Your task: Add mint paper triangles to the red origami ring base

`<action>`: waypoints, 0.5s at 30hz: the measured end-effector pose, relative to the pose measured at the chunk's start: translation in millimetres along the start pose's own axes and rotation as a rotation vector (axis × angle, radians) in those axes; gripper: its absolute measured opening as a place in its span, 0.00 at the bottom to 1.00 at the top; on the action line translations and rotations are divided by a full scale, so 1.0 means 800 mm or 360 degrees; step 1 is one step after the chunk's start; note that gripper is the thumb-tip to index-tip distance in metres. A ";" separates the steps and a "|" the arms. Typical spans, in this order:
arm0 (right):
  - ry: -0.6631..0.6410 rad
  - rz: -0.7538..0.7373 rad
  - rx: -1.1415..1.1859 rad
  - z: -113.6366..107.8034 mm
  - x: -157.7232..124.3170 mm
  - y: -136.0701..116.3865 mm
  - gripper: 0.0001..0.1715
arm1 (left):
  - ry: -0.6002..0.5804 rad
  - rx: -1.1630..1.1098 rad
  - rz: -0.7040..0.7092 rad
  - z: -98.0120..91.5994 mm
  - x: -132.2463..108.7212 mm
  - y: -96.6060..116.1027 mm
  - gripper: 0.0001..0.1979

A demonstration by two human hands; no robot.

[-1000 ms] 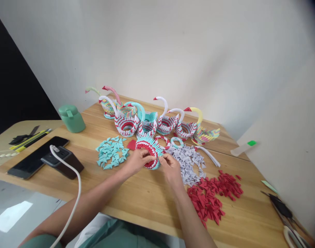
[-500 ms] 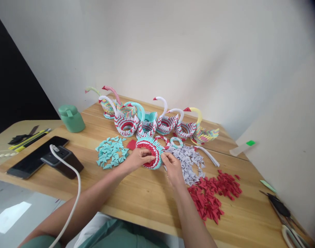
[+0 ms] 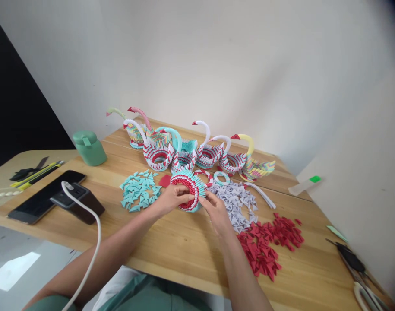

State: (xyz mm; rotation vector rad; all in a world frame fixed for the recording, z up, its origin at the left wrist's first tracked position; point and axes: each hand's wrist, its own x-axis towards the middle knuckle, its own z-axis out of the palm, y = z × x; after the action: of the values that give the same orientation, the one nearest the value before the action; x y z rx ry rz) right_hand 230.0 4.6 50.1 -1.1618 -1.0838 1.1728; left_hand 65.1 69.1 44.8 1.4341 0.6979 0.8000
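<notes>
A round bowl (image 3: 185, 177) of folded paper pieces, banded in red, white and turquoise, is held tilted above the table. My left hand (image 3: 172, 199) grips its left side, with the thumb and fingers reaching into the red hollow. At the right rim, my right hand (image 3: 216, 212) pinches the turquoise edge between thumb and fingers; whether a loose piece is in that pinch is hidden. Close by on the left lies a heap of turquoise paper triangles (image 3: 139, 191). Pale lilac triangles (image 3: 233, 199) are heaped beside my right hand, and red triangles (image 3: 260, 249) lie nearer to me.
Several finished paper swans (image 3: 158, 156) stand along the back. Two paper rings, one turquoise (image 3: 221, 178), sit before them. A black power block (image 3: 79, 203) with a white cable and a phone (image 3: 45, 196) lie left, near a green cup (image 3: 90, 149). Scissors (image 3: 362, 293) are far right.
My right hand has shifted slightly left and closer in at the bowl's right rim, its fingers now against the edge. My left hand and the bowl stay almost in place.
</notes>
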 end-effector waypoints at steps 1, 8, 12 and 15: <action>0.0007 0.0002 -0.0011 0.000 0.000 0.000 0.16 | -0.0002 0.0002 -0.0001 0.000 0.000 0.000 0.19; 0.0030 0.0008 -0.0071 0.001 -0.002 -0.006 0.13 | 0.0052 0.0048 -0.0015 0.000 -0.001 -0.002 0.20; 0.0029 0.0012 -0.0106 -0.002 -0.001 -0.004 0.11 | 0.0073 0.0080 -0.0013 0.000 -0.001 -0.003 0.21; 0.0003 0.0000 -0.0119 -0.005 -0.001 -0.001 0.11 | 0.0084 0.0096 0.0002 0.000 -0.001 -0.003 0.21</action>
State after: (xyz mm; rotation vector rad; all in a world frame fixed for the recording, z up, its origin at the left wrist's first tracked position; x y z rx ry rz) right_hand 233.6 3.6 50.5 -1.2203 -1.1344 1.1388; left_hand 64.5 68.7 42.5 1.4720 0.7669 0.8260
